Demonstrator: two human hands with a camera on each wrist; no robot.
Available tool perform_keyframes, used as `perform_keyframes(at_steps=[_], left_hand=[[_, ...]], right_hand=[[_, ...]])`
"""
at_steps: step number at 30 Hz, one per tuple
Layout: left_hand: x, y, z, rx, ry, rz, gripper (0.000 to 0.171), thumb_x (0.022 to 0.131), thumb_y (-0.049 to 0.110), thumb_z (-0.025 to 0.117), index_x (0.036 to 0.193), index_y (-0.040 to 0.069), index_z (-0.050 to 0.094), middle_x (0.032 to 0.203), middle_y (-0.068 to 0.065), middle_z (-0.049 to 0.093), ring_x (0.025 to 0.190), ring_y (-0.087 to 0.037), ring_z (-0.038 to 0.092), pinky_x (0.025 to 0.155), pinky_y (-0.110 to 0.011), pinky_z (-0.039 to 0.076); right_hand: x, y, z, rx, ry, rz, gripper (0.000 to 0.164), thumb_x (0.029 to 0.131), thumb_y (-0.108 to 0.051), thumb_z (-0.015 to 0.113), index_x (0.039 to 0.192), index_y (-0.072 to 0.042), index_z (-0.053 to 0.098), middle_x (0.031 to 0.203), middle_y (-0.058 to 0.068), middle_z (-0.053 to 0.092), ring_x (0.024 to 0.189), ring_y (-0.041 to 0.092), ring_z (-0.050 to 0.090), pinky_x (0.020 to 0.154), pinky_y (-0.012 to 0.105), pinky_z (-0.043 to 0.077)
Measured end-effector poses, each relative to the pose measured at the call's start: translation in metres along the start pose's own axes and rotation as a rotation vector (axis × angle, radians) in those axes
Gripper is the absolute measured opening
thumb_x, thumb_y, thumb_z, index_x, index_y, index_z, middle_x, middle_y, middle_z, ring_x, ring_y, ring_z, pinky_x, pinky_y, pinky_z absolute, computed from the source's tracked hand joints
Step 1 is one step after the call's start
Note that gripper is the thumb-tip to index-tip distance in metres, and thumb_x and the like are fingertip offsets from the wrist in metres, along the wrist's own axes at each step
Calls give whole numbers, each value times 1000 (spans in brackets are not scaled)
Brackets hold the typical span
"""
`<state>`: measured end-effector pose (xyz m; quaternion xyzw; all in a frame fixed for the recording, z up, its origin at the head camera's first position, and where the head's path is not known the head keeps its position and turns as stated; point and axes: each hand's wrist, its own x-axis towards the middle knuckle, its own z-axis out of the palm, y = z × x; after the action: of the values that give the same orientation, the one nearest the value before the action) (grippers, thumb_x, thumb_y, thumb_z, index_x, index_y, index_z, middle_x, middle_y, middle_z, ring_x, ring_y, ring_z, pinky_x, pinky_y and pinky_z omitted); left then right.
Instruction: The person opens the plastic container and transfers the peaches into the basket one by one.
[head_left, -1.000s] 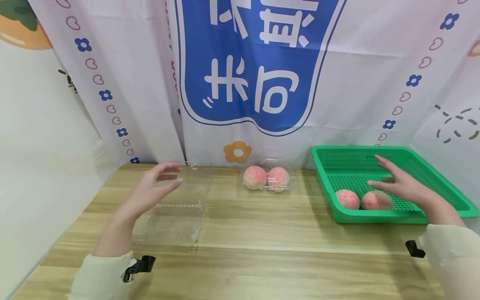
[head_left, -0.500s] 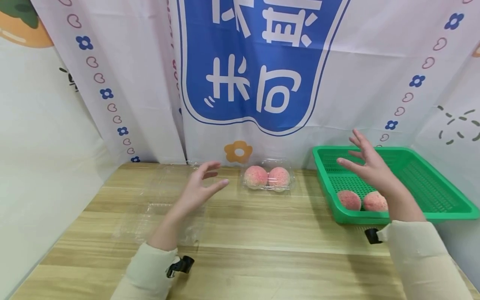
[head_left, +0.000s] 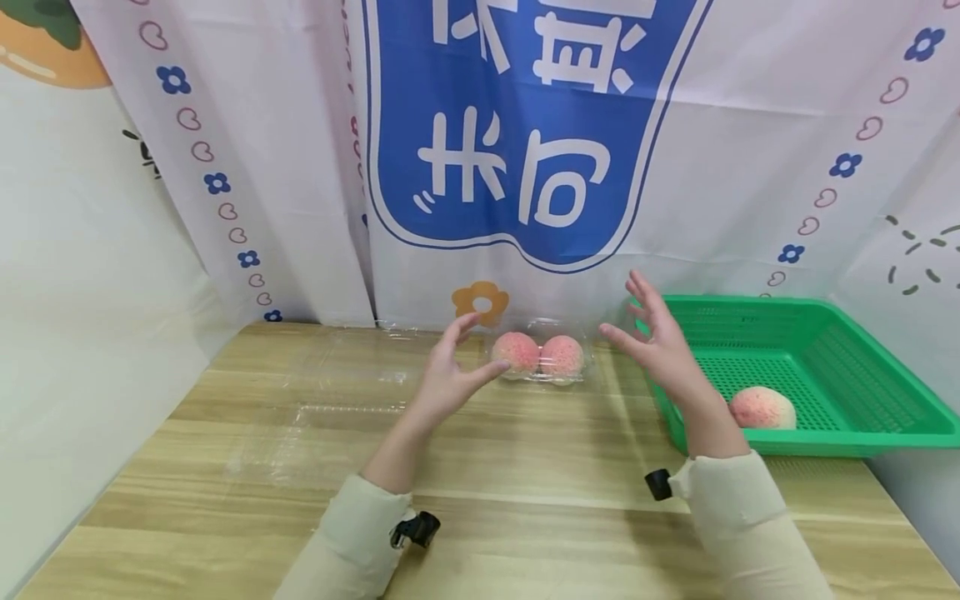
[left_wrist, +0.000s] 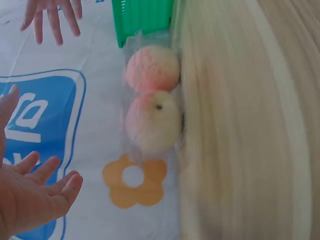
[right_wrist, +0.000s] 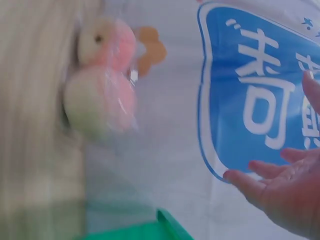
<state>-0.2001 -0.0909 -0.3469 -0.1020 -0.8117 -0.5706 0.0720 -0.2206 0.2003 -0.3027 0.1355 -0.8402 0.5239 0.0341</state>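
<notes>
Two pink-and-cream peaches [head_left: 564, 357] sit side by side in a closed clear plastic box [left_wrist: 128, 55] at the back of the table, against the cloth. My left hand [head_left: 447, 385] hovers just left of the box, fingers spread and slightly bent; its thumb overlaps the left peach [head_left: 519, 350] in the head view. To the right of the box, my right hand [head_left: 666, 354] is held up with spread fingers. Both hands hold nothing and face each other across the box. Motion blurs both wrist views somewhat.
A green plastic basket [head_left: 855, 442] stands at the right, with a peach [head_left: 763, 408] showing inside; my right forearm covers part of it. On the left lies an opened clear plastic box [head_left: 322, 450]. A printed cloth [head_left: 675, 200] hangs behind the table [head_left: 517, 517].
Both hands have moved toward the closed box: the left hand rightward, the right hand leftward from over the basket. One basket peach is now hidden behind my right arm.
</notes>
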Motion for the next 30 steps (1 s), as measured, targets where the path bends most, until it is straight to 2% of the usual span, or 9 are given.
perform_keyframes(at_steps=[8, 16, 24, 30], left_hand=[[10, -9, 27, -34, 63, -57, 83, 81, 27, 83, 149, 10, 39, 156, -12, 41, 147, -35, 33, 120, -53, 27], [15, -20, 39, 27, 103, -88, 83, 80, 25, 84, 148, 7, 39, 154, -13, 43, 146, -37, 35, 119, -56, 28], [18, -28, 42, 41, 74, -129, 91, 78, 28, 85, 151, 8, 34, 158, -14, 37, 147, -39, 32, 118, -59, 27], [21, -32, 43, 50, 26, -195, 97, 78, 27, 85, 154, 7, 27, 161, -18, 30, 148, -41, 28, 118, -60, 26]], right_hand=[[2, 20, 33, 115, 13, 79, 90, 96, -27, 66, 161, -24, 4, 168, 10, 8, 153, 43, 12, 119, 63, 20], [6, 43, 47, 140, 3, 185, 93, 96, -26, 65, 161, -20, 0, 168, 14, 4, 152, 45, 10, 119, 62, 21], [11, 63, 53, 137, -73, 264, 99, 94, -21, 67, 160, -18, -7, 167, 22, 0, 149, 52, 10, 118, 65, 21], [15, 77, 58, 142, -128, 271, 101, 94, -16, 67, 158, -10, -10, 163, 30, 1, 148, 55, 11, 119, 62, 21]])
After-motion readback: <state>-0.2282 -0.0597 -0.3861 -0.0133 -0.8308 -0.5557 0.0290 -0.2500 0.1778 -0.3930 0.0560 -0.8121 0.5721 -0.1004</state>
